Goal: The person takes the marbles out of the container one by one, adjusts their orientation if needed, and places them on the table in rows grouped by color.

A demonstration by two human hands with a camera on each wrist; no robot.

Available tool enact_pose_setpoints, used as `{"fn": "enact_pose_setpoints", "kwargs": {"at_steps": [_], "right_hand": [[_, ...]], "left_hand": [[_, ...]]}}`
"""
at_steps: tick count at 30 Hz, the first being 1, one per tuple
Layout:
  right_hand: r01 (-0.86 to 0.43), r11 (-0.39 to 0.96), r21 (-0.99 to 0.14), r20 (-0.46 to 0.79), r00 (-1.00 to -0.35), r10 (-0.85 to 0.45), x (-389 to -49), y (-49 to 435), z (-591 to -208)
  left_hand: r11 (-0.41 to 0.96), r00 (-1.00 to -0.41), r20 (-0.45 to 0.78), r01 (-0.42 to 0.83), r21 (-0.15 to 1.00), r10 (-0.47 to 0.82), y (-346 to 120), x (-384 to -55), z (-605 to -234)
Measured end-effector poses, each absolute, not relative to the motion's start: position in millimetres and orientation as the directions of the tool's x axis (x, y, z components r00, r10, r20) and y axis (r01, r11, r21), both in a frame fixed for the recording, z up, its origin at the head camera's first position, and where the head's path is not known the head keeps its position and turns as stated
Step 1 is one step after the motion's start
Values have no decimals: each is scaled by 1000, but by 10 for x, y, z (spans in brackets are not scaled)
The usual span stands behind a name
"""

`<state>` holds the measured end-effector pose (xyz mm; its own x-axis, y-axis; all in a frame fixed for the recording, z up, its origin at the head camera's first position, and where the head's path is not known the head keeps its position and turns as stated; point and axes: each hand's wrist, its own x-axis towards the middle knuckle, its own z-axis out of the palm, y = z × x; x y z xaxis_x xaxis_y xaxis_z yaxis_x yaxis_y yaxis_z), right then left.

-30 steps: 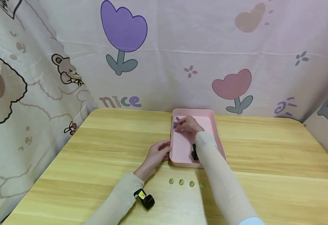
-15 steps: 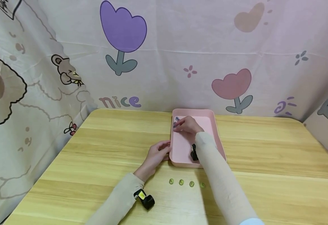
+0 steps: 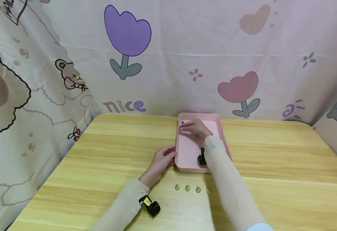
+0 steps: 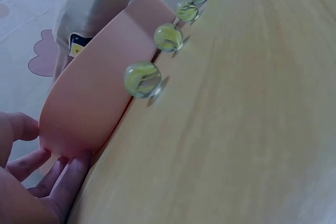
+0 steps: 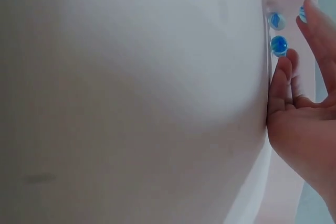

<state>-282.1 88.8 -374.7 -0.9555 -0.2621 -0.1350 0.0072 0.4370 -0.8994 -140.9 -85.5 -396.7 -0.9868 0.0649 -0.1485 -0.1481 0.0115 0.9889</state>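
My right hand [image 3: 196, 127] reaches into the pink tray [image 3: 188, 157], fingers extended toward its far left corner. Small blue marbles lie there; one blue marble [image 3: 182, 122] shows beyond the fingertips in the head view. In the right wrist view, one blue marble [image 5: 279, 44] sits right at the fingertips, another lies just behind it, and a third is partly hidden by a raised digit. A gap shows between the digits. My left hand [image 3: 162, 158] rests against the tray's left side near the front, its loosely extended fingers touching the outer wall [image 4: 84, 98].
Several yellow-green glass marbles [image 3: 187, 188] stand in a row on the wooden table [image 3: 113, 144], just in front of the tray. A printed cloth [image 3: 168, 57] hangs behind the table's back edge. Black wrist cameras [image 3: 150, 205] are strapped to both sleeves.
My right hand has moved slightly toward the back of the tray, at the blue marbles. The left hand stays against the tray. The head view has shifted a little.
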Motion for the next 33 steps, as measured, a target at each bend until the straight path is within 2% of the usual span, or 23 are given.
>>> {"fn": "enact_pose_setpoints", "kwargs": {"at_steps": [9,18,28,33], "right_hand": [[-44,462,-886,-109,-948,-299,-2807,987,-3767],[-74,394,-916,-82,-928,-365,-2790,1048,-3484],[-80,452,-889,-98,-929,-357,-2759,1185,-3267],[-69,450,-890,-85,-946,-313,-2689,1256,-3191]], "left_hand": [[1,-985,-153,-153,988,84,-818,-1368,-3984],[14,-985,-157,-156,988,73,-833,-1398,-3982],[12,-986,-153,-152,988,65,-866,-1410,-3982],[10,-986,-152,-152,988,62,-875,-1402,-3970]]}}
